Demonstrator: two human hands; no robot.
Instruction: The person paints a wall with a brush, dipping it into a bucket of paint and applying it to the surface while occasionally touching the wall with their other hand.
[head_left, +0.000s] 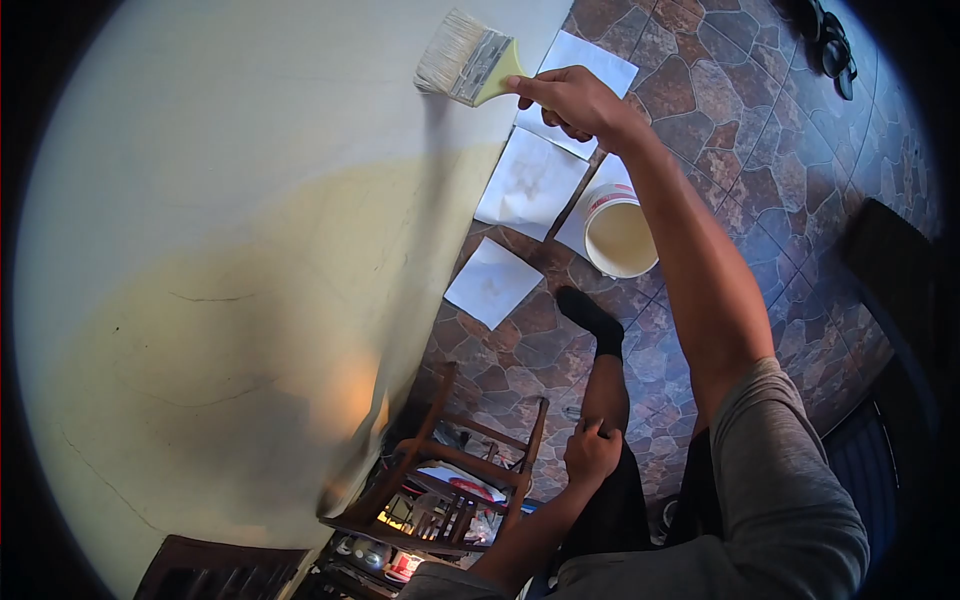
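A wide paintbrush (466,62) with pale bristles, a metal band and a yellow-green handle is in my right hand (572,103), held by the handle. Its bristles are at the cream wall (230,200), close to or against it, and a shadow runs down from them. My left hand (592,452) is closed over my knee, fingers curled; whatever it may hold is hidden. A white bucket (608,203) with pale contents stands on the floor below my right forearm.
White sheets (532,182) lie on the stone-patterned floor (750,130) along the wall. A wooden chair frame (485,462) with cluttered items stands at the bottom, by a dark chair back (215,572). Black sandals (836,52) lie top right. The wall has thin cracks.
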